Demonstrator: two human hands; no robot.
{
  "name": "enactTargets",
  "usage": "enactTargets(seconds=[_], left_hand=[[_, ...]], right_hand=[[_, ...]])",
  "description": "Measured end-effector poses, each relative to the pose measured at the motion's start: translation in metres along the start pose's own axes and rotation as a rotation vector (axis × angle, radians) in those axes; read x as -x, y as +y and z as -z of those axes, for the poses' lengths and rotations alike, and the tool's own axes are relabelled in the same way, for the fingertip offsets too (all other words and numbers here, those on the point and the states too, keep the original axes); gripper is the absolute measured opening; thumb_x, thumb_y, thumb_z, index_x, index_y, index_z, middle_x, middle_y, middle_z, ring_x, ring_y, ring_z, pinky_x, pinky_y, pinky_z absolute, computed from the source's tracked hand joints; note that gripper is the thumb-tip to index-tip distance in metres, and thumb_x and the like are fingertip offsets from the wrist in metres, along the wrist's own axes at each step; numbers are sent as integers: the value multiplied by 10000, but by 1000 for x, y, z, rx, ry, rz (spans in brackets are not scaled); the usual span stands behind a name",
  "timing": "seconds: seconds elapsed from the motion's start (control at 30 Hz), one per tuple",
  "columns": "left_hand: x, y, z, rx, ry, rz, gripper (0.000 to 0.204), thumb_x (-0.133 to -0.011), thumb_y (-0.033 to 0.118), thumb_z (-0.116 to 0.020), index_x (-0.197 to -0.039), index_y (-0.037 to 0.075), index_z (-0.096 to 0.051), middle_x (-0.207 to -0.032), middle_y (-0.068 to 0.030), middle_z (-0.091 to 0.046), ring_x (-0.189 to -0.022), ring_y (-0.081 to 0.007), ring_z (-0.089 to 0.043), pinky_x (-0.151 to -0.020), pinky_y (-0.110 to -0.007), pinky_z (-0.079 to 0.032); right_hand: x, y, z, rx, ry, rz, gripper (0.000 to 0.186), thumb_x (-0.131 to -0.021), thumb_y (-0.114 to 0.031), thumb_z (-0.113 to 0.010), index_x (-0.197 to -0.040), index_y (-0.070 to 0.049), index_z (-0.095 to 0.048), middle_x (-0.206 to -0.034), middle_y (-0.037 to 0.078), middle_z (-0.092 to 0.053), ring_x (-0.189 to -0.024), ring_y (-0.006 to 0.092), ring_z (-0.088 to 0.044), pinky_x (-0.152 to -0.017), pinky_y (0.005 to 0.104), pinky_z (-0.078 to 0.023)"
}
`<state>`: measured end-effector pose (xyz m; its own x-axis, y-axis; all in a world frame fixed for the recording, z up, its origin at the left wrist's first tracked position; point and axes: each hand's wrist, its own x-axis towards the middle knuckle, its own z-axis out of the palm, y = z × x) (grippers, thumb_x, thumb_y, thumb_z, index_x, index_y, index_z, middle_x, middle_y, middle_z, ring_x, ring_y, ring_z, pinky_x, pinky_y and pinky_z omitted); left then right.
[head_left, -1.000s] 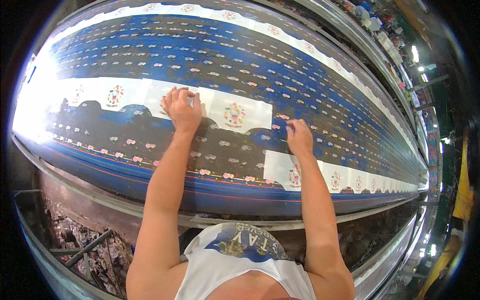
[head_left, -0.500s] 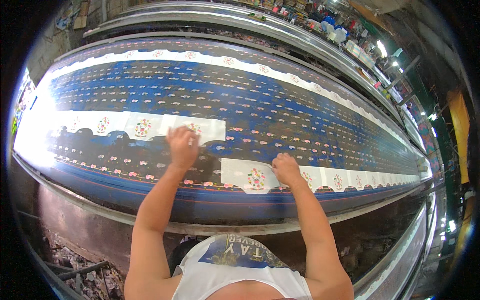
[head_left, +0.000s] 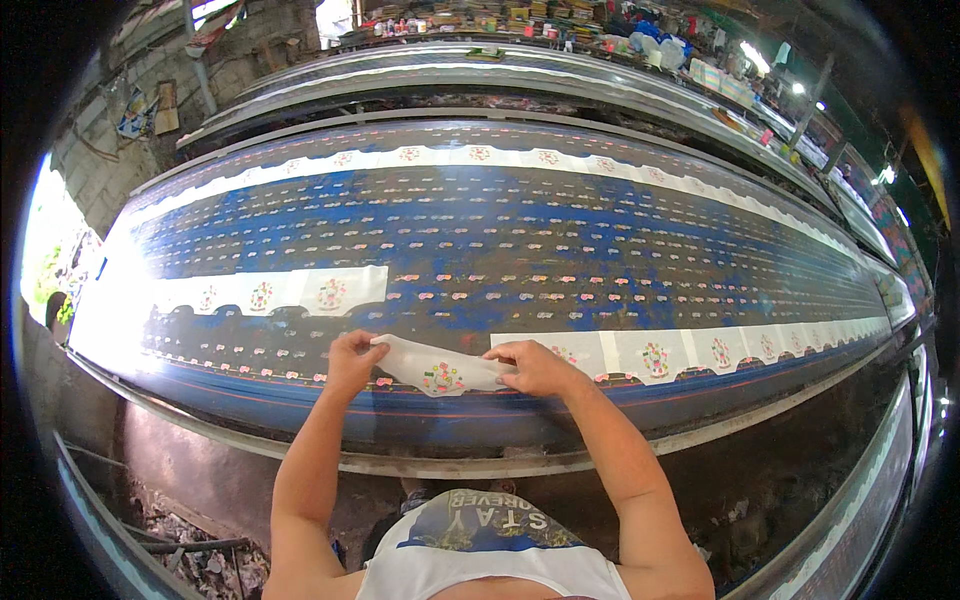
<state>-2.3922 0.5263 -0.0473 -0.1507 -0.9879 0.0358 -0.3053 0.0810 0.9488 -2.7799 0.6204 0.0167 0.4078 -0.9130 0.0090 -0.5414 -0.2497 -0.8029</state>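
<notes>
A white cutout fabric piece (head_left: 440, 372) with a colourful round print hangs between my hands over the near part of the long table. My left hand (head_left: 352, 364) pinches its upper left corner. At the right end my right hand (head_left: 535, 368) grips the same piece, with thumb and fingers together. Just behind and beside my right hand runs a row of similar white printed pieces (head_left: 690, 352), partly covered by that hand. Farther back on the left lies another row of such pieces (head_left: 290, 290), ending left of the table's middle.
The long dark blue table (head_left: 450, 240) carries repeated small printed marks. A third white row (head_left: 510, 157) runs along its far side. A pale rail (head_left: 460, 465) edges the near side, close to my body. Other long tables (head_left: 400, 70) stand behind, with cluttered shelves beyond.
The piece at the right end of the left row has been lifted and is now in both hands, nearer to me. My right hand has come off the right row. The view has shifted.
</notes>
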Motion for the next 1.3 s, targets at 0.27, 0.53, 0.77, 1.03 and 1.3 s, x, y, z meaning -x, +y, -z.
enactTargets(seconds=[0.27,0.53,0.77,1.03,1.3], left_hand=[[-4,20,-2,-221,192,6,325,-956,289,-828,-1044,-24,-827,-893,-138,-819,-834,-170,-745,-795,-363,-573],[-94,-50,-20,-440,536,-296,123,-893,224,-859,-928,118,-806,-1044,-81,-771,-1119,-338,-671,-1056,-525,-463],[-164,-58,-21,-655,610,-391,82,-883,205,-850,-914,150,-798,-1105,-47,-756,-1251,-343,-631,-1178,-619,-357],[-164,-62,-17,-709,650,-279,182,-896,225,-859,-1042,140,-790,-1142,-67,-755,-1316,-355,-617,-1227,-629,-319],[-170,-86,-12,-574,721,-535,168,-855,140,-877,-920,80,-735,-1023,-108,-775,-1192,-375,-688,-1092,-574,-411]], right_hand=[[-24,71,-15,-314,272,-131,191,-949,-168,-781,-1056,-10,-789,-847,73,-750,-777,180,-671,-754,375,-553],[-108,107,-9,-57,562,-328,207,-1005,-170,-753,-933,23,-723,-782,94,-703,-696,169,-629,-677,399,-503],[-170,135,-15,240,696,-261,219,-983,-233,-772,-959,-18,-733,-881,168,-732,-793,346,-713,-741,452,-540],[-192,122,-33,223,842,-461,213,-966,-259,-830,-980,-50,-791,-860,78,-769,-752,199,-728,-715,377,-566],[-126,134,22,-325,706,-482,156,-1017,-191,-753,-1079,-56,-800,-961,85,-798,-779,187,-752,-709,377,-599]])
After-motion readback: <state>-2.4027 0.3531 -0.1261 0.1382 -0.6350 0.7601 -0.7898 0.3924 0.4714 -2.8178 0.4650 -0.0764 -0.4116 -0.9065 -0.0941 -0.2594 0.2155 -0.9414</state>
